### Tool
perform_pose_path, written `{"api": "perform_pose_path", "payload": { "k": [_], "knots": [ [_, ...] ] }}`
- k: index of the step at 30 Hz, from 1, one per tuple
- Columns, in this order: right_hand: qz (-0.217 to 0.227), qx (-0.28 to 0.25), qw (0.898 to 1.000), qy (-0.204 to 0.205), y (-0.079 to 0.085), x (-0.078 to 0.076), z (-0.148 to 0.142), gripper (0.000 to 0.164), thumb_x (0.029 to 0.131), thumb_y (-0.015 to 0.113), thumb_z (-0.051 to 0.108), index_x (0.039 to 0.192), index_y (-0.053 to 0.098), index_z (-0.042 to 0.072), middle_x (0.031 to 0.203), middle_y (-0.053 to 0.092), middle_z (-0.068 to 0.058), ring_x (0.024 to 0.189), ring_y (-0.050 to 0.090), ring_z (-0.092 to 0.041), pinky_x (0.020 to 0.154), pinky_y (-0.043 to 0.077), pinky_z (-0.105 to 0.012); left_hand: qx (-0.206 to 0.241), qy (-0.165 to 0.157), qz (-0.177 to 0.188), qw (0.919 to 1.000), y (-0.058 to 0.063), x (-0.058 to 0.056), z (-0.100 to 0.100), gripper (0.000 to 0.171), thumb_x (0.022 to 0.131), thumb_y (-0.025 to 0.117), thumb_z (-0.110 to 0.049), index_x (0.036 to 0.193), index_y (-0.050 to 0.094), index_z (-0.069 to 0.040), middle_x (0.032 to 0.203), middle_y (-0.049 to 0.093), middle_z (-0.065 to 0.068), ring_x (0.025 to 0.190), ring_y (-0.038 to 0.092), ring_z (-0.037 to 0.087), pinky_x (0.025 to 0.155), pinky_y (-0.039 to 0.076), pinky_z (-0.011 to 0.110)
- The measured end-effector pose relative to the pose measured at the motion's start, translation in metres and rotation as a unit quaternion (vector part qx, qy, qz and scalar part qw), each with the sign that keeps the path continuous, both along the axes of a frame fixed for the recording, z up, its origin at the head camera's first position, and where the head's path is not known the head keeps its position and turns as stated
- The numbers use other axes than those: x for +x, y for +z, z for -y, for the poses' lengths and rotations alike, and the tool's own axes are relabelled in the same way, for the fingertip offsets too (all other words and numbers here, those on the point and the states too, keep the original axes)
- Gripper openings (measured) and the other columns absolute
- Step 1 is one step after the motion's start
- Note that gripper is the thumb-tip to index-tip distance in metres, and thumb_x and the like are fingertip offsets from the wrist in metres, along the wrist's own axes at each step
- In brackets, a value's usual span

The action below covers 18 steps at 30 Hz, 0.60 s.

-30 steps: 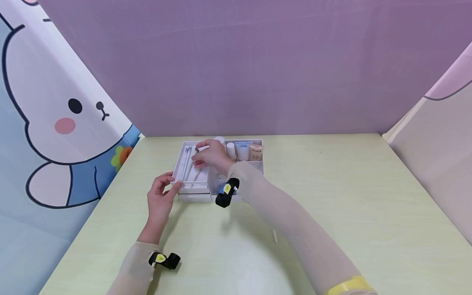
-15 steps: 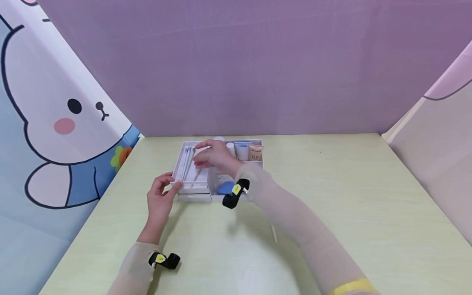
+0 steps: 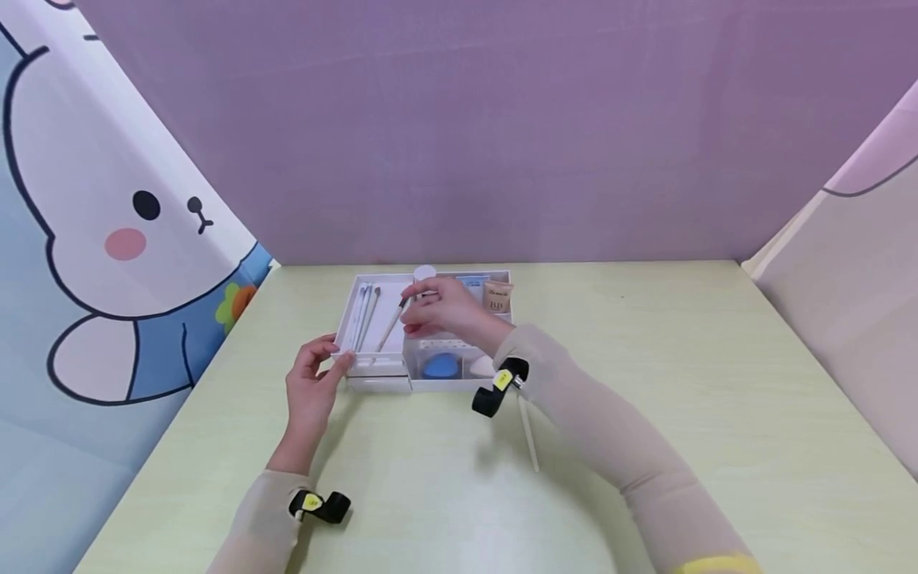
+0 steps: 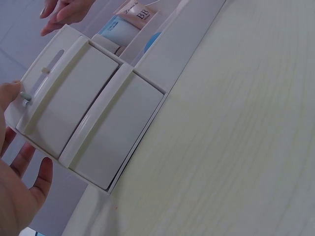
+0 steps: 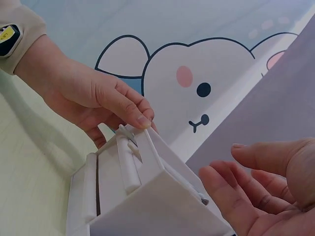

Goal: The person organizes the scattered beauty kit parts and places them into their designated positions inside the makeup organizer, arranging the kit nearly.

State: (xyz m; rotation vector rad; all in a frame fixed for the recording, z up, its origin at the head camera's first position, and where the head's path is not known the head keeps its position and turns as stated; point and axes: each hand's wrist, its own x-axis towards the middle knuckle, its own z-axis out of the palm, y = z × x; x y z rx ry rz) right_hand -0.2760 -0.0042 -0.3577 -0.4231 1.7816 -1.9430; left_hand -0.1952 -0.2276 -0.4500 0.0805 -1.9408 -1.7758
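Observation:
A white cosmetics organizer (image 3: 378, 383) stands at the table's back edge. My left hand (image 3: 312, 387) holds its left front corner, thumb on the front rim and fingers along the side. Several slim makeup brushes (image 3: 366, 319) lie in its left tray. Another brush (image 3: 390, 327) slants by itself at the tray's right side, dark head toward the back. Over the tray's right edge hovers my right hand (image 3: 448, 309), fingers loosely bent. Thumb and forefinger (image 5: 216, 189) stand apart with nothing between them in the right wrist view.
Behind my right hand are a BB cream tube (image 3: 497, 296), a blue tube (image 3: 473, 281) and a white cap (image 3: 425, 273). Front compartments hold a blue sponge (image 3: 441, 367) and a pale one (image 3: 482, 366). A thin white stick (image 3: 529, 437) lies on the table.
My right hand has moved right, away from the brushes, uncovering the slanted brush's dark head and the front sponges. More of the white stick shows. My left hand has stayed at the corner.

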Motion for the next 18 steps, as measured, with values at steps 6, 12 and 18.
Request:
{"api": "perform_pose_path", "payload": {
  "k": [6, 12, 18],
  "knots": [
    [-0.009, 0.022, 1.000, 0.011, -0.006, 0.001, -0.026, 0.045, 0.091, 0.064, -0.009, 0.134, 0.048, -0.010, 0.094, 0.068, -0.020, 0.078, 0.069, -0.026, 0.088, 0.052, -0.054, 0.001, 0.000, 0.000, 1.0000, 0.000, 0.001, -0.001, 0.022, 0.090, 0.070, 0.004, 0.103, 0.055, 0.011, 0.117, 0.061, -0.004, 0.101, 0.057, 0.010, 0.075, 0.049, 0.015],
    [-0.025, 0.049, 0.998, 0.005, -0.011, 0.002, -0.052, 0.044, 0.092, 0.064, -0.008, 0.133, 0.049, -0.012, 0.105, 0.066, -0.030, 0.078, 0.070, -0.024, 0.085, 0.054, -0.052, 0.001, -0.002, 0.001, 1.0000, 0.001, 0.001, 0.000, 0.023, 0.090, 0.070, 0.003, 0.104, 0.054, 0.012, 0.118, 0.061, -0.005, 0.100, 0.057, 0.010, 0.074, 0.049, 0.014],
    [-0.029, 0.042, 0.999, -0.009, -0.019, 0.010, -0.078, 0.038, 0.092, 0.060, -0.011, 0.128, 0.050, -0.013, 0.102, 0.066, -0.032, 0.075, 0.070, -0.022, 0.074, 0.059, -0.042, 0.002, -0.002, 0.002, 1.0000, 0.000, 0.001, 0.001, 0.023, 0.089, 0.070, 0.003, 0.103, 0.055, 0.011, 0.118, 0.062, -0.003, 0.100, 0.057, 0.009, 0.073, 0.048, 0.015]
  ]
}}
